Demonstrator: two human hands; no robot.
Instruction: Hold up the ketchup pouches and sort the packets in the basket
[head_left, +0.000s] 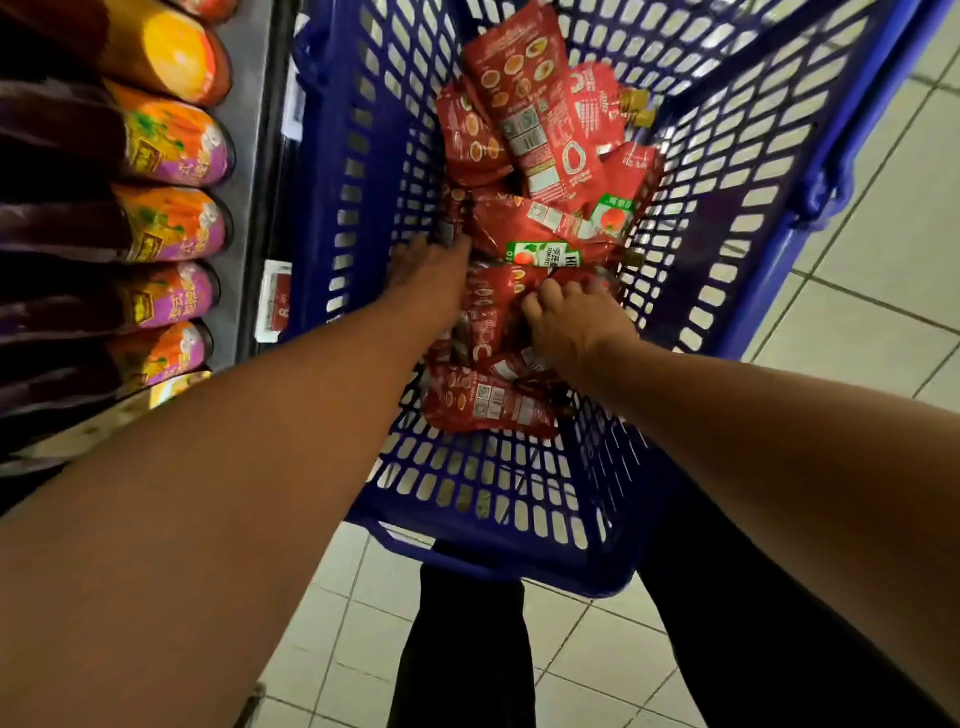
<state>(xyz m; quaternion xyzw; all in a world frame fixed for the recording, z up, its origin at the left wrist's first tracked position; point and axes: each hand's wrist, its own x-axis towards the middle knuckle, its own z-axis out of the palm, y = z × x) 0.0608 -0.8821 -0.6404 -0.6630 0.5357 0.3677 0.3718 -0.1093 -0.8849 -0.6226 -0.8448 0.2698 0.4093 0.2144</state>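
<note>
A blue plastic shopping basket (363, 171) stands below me, filled with several red sauce pouches (524, 98). Both arms reach down into it. My left hand (428, 273) lies at the left side of the pile, fingers pointing down among the pouches; its fingertips are hidden, so what they hold is unclear. My right hand (574, 317) has its fingers curled into the pouches near the middle, gripping a red pouch (488, 312). A pouch with a green label (545, 255) lies just beyond both hands.
A store shelf on the left holds a row of bottles with orange and purple labels (171, 140), with price tags (275, 304) on its edge. The floor (857, 291) is pale tile. Dark trouser legs (467, 649) show below the basket.
</note>
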